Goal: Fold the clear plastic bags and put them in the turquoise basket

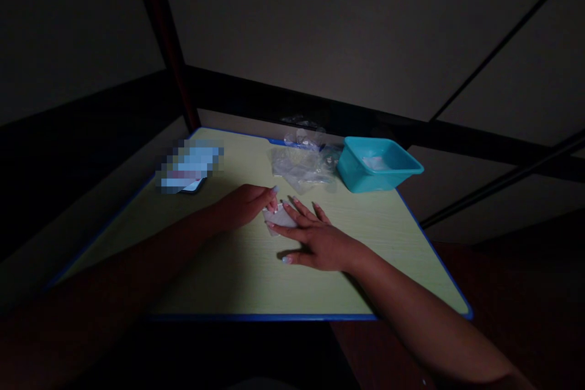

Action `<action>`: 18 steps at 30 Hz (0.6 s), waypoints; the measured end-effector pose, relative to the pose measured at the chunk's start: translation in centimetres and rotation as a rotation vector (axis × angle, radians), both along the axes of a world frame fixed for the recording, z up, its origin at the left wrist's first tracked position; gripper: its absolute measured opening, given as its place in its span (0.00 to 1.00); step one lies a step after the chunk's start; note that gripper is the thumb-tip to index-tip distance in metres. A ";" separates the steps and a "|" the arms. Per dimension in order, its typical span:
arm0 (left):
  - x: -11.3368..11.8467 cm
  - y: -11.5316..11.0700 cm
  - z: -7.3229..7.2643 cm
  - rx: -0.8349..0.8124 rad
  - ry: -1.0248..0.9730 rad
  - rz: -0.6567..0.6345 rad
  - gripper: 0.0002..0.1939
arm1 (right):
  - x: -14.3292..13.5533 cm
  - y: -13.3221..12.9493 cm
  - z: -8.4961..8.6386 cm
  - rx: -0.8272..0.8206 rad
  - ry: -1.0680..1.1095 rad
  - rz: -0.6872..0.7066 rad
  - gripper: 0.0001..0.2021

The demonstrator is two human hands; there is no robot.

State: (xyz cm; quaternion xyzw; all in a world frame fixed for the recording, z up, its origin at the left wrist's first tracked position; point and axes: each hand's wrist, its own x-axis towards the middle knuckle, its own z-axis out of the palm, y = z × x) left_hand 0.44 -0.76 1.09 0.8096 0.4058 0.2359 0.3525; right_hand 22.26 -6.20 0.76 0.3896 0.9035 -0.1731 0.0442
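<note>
A small whitish translucent packet (284, 216) lies on the pale yellow-green table (256, 274), near its middle. My left hand (247, 206) is closed at the packet's upper left corner, thumb and fingers pinching its edge. Across the packet's right part my right hand (315, 236) rests with its fingers spread, palm down. Its fingertips touch the packet, and its thumb lies on the table below. Part of the packet is hidden under the right fingers.
Several clear plastic bags (301, 164) lie in a pile at the table's back. A turquoise basket (381, 180) with something whitish inside stands at the back right. A phone-like object (189, 172), partly pixelated, lies at the back left. Behind the table is a wall.
</note>
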 end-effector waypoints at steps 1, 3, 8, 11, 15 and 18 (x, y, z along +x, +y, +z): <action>0.0 -0.1 0.1 -0.003 -0.004 0.002 0.30 | 0.0 0.0 0.0 -0.001 0.000 -0.001 0.34; 0.1 -0.2 0.1 0.002 -0.017 0.007 0.30 | 0.0 0.1 0.0 -0.001 0.003 -0.002 0.34; 0.0 0.0 -0.2 0.094 -0.027 -0.013 0.29 | 0.0 0.1 0.0 0.003 0.021 -0.017 0.34; -0.2 0.3 -0.5 0.298 0.010 -0.132 0.28 | -0.1 0.1 0.0 -0.004 0.020 -0.024 0.35; -0.8 0.4 -0.9 0.467 0.269 -0.272 0.21 | -0.1 0.1 -0.1 0.004 0.023 -0.017 0.35; -1.0 0.1 -1.1 0.396 0.482 -0.260 0.21 | -0.1 0.0 -0.2 0.014 0.025 -0.012 0.35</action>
